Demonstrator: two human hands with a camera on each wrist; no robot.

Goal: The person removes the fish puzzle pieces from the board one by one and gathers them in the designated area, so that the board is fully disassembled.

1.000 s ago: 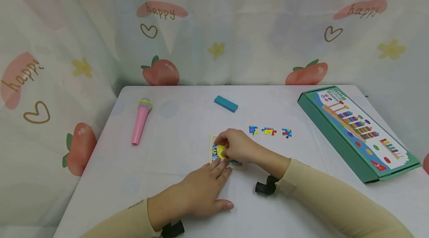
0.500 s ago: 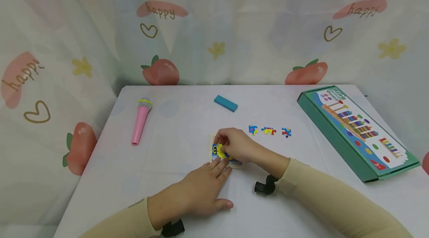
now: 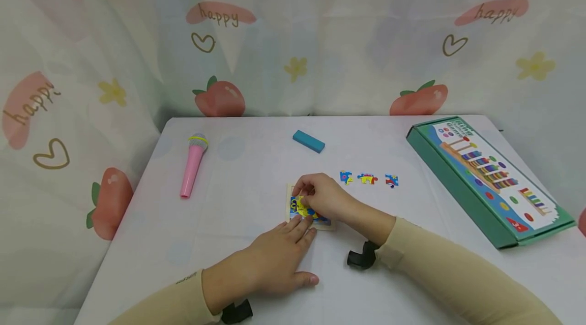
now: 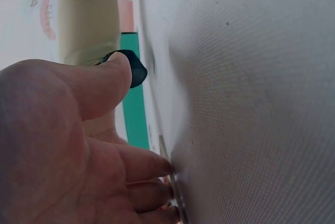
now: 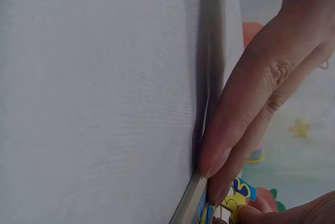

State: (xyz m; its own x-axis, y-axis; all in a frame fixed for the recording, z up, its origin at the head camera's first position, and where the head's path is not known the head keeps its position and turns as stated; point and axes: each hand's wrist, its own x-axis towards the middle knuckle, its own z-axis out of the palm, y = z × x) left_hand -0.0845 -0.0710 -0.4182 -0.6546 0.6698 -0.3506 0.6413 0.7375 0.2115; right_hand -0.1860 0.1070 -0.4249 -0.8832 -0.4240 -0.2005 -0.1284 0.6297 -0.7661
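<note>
A small puzzle board (image 3: 326,228) with a pale wooden rim lies on the white table. The straight fingers of my left hand (image 3: 279,256) rest on its near edge. Over the board's left part, my right hand (image 3: 324,197) pinches a yellow and blue puzzle piece (image 3: 296,205). The right wrist view shows this puzzle piece (image 5: 242,190) tilted up from the board, beside my left fingertips. My hands cover much of the board, so its other contents are partly hidden.
Three loose puzzle pieces (image 3: 368,179) lie in a row right of the board. Behind them is a blue block (image 3: 309,141). A pink toy microphone (image 3: 192,167) lies at the left, and a green picture box (image 3: 487,180) at the right.
The pinched puzzle piece has turned and shifted slightly between my right fingers, over the same part of the board. My left hand has stayed in place.
</note>
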